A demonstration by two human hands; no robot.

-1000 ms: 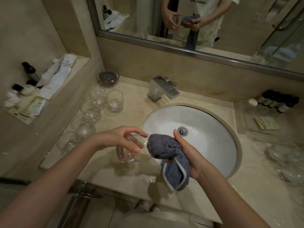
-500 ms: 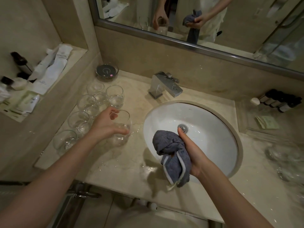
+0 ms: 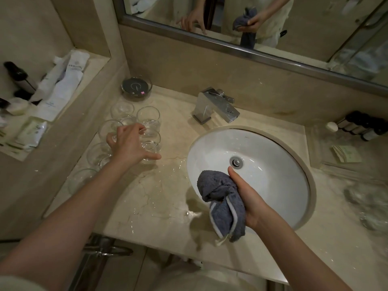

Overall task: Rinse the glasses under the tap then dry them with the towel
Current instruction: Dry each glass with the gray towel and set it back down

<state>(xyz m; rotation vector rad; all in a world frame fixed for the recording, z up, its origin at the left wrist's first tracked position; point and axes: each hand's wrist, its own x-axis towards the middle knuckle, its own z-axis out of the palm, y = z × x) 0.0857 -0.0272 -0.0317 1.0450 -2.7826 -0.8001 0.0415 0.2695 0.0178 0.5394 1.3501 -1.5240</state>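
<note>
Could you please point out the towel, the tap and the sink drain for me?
towel (image 3: 220, 198): head view, on its bunched grey middle.
tap (image 3: 216, 107): head view, on the spout's top face.
sink drain (image 3: 236, 162): head view, on the metal plug.

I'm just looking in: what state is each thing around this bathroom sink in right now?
Tap: off, no water running.
Sink: wet, not filled.
Towel: bunched up, gripped by the right hand over the sink's near edge.
Glasses: upright, clustered on the counter left of the sink.
Left hand: fingers spread over the nearest glasses; grip unclear.
Counter: splashed with water.
</note>
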